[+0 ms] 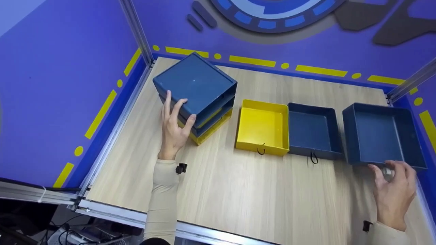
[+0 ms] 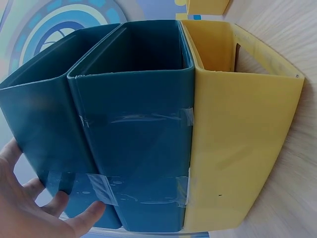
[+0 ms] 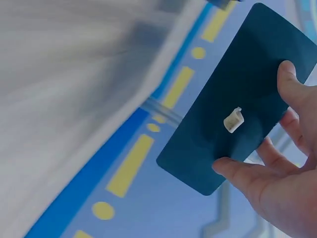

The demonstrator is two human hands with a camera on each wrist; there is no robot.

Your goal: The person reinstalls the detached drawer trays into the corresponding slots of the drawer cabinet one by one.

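Note:
On the left of the table stands a stack of casings, dark blue ones (image 1: 194,85) above a yellow one (image 1: 214,129). Clear tape (image 2: 146,119) runs across the blue walls in the left wrist view. My left hand (image 1: 173,131) rests with spread fingers on the top casing's near corner and side. At the far right, my right hand (image 1: 393,190) grips the front of a deep dark blue drawer (image 1: 378,132). Thumb and a finger press its front panel (image 3: 237,79), on either side of a small pale knob (image 3: 234,120); other fingers reach behind the panel's edge.
Between the stack and the right-hand drawer sit a yellow drawer (image 1: 262,124) and a shallower dark blue drawer (image 1: 313,131), side by side, each with a black loop on its front. Purple panels (image 1: 75,85) and metal rails (image 1: 112,132) border the wooden table (image 1: 238,190).

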